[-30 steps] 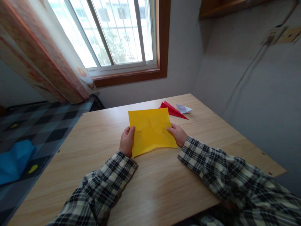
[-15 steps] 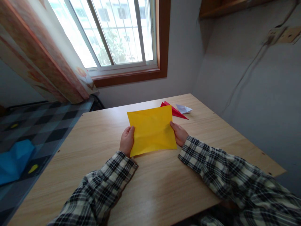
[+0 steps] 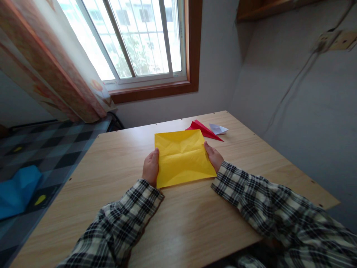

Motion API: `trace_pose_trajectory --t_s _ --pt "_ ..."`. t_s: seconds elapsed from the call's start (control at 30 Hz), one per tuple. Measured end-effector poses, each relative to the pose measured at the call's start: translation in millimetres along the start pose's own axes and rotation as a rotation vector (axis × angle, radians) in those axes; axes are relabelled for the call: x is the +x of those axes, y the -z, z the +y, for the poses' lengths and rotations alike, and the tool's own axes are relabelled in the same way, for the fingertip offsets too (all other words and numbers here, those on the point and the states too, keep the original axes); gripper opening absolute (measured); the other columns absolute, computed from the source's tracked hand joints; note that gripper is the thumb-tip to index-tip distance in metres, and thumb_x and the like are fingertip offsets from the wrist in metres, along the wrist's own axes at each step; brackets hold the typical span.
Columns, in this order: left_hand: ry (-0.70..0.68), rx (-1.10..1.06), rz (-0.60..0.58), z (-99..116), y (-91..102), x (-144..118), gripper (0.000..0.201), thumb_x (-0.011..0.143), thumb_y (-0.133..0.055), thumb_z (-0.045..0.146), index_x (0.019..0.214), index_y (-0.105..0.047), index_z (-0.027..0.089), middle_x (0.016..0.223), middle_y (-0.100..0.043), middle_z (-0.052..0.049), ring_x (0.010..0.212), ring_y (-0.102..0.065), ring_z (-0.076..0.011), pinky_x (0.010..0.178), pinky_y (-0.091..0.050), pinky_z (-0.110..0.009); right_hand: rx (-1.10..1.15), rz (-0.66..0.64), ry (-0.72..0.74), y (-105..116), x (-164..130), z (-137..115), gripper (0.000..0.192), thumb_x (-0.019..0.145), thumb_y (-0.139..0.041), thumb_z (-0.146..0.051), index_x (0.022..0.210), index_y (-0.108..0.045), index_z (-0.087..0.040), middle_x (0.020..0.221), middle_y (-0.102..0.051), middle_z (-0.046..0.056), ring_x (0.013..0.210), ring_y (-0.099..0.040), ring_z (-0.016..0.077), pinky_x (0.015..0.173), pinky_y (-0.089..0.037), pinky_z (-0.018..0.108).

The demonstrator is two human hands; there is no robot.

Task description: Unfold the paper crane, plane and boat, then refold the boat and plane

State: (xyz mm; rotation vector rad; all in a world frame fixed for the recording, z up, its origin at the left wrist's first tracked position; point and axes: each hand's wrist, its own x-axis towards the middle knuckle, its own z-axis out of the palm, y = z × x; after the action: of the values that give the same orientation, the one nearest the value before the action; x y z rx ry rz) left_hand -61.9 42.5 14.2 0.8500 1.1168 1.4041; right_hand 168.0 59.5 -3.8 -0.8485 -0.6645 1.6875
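a creased yellow sheet of paper (image 3: 182, 163) is held over the wooden tabletop (image 3: 178, 223), its left edge gripped by the left hand (image 3: 151, 167) and its right edge by the right hand (image 3: 214, 155). beyond it, a red paper airplane (image 3: 206, 132) is seen, with a white paper boat (image 3: 218, 129) placed just beside.

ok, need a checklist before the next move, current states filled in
1. Left hand on the left edge of the yellow sheet: ok.
2. Right hand on its right edge: ok.
3. Yellow sheet free of creases: not ok, creases run across it.
4. Red folded paper clear of the sheet: cannot tell, they overlap in view.
5. White folded paper apart from both hands: ok, farther back on the table.
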Motion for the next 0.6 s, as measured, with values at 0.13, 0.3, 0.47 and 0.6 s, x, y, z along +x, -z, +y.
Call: trace_pose_trajectory --t_s 0.13,0.3,0.47,0.6 --pt "-0.01 0.027 0.04 1.7 -0.7 0.2 0.035 0.085 -0.064 0.051 0.093 -0.068 0.017 0.084 -0.075 -0.006 0.091 -0.072 -0.0271 0.075 -0.062 -0.038 0.012 -0.001 0.013 -1.3 -1.7 -0.5 0.032 0.093 -0.058 -0.049 0.104 -0.071 -0.022 0.092 -0.078 0.008 0.098 -0.073 0.0279 0.086 -0.059 0.042" --pt "-0.026 0.04 0.062 0.7 -0.2 1.5 0.036 0.083 -0.065 0.052 0.092 -0.069 0.017 0.084 -0.075 -0.007 0.091 -0.072 -0.0275 0.076 -0.061 -0.039 0.054 -0.032 0.017 -4.7 -5.2 -1.6 0.032 0.094 -0.056 -0.047 0.107 -0.07 -0.021 0.097 -0.078 0.009 0.1 -0.073 0.0267 0.088 -0.059 0.041" --pt "-0.046 0.106 0.097 4.7 2.4 3.9 0.037 0.085 -0.066 0.051 0.091 -0.071 0.015 0.085 -0.076 -0.008 0.089 -0.072 -0.0272 0.078 -0.06 -0.038 0.106 -0.068 -0.029 -9.3 -8.0 -3.5 0.025 0.094 -0.055 -0.035 0.103 -0.07 -0.019 0.096 -0.078 0.009 0.099 -0.073 0.0272 0.09 -0.059 0.041" --pt "-0.011 0.116 0.064 7.7 2.7 4.2 0.036 0.086 -0.065 0.049 0.088 -0.072 0.015 0.083 -0.076 -0.008 0.082 -0.072 -0.0251 0.074 -0.06 -0.036 0.166 -0.058 -0.073 -8.2 -3.9 -4.1 0.023 0.091 -0.05 -0.022 0.105 -0.068 -0.015 0.093 -0.078 0.01 0.099 -0.073 0.0263 0.093 -0.059 0.042"
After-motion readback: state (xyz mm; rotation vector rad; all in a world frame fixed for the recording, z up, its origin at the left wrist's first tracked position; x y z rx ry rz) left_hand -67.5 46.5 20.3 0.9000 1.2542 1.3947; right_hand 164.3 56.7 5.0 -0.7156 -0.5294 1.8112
